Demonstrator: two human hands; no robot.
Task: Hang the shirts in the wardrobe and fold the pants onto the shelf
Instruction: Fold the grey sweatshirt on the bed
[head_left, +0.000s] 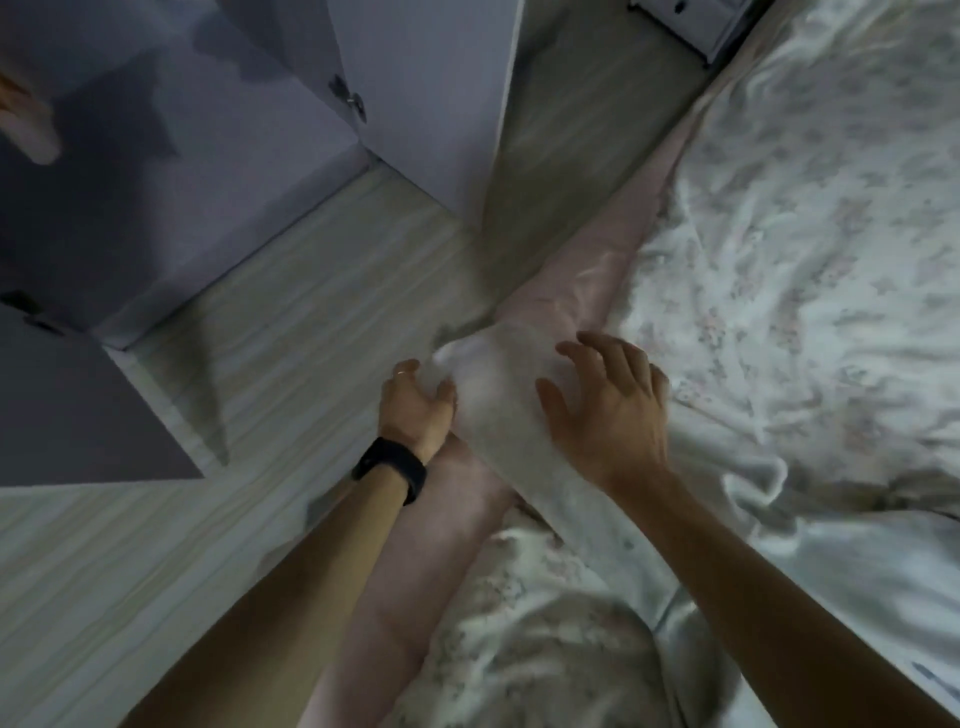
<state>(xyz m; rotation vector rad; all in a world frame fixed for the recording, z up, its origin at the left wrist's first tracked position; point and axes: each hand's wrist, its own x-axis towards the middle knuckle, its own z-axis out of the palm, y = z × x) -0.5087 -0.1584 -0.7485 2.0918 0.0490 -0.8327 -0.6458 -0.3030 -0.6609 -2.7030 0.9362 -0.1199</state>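
White and blurry, the garment is being gripped at one end by the left hand at the edge of the bed, while the right hand is being held spread over it, so it is probably being picked up, and a second grip is being called for next.

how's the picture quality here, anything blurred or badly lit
Head view: dim, bluish light; the pale garment between the left hand and right hand is smeared by motion blur; wide-angle bending tilts the wardrobe; the bed cover shows soft sheen.
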